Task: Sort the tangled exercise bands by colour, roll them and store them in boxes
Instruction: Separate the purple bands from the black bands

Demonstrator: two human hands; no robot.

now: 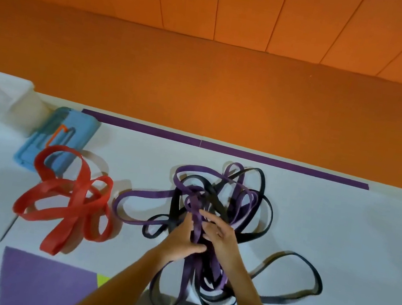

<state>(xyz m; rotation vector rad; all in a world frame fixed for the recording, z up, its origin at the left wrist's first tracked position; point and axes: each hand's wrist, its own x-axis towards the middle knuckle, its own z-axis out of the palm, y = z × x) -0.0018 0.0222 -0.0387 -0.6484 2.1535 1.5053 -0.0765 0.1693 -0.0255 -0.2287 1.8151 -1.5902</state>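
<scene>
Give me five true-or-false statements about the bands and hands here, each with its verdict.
1. The red bands lie in their own pile, left of the purple-and-black tangle. True.
2. Both hands work in the red pile. False: the left hand and right hand are in the tangle.
3. The left hand holds a purple band. True.
4. The blue container sits at the right. False: it is at the left, behind the red bands.
5. The black bands are rolled. False: they lie loose, tangled with purple.
</scene>
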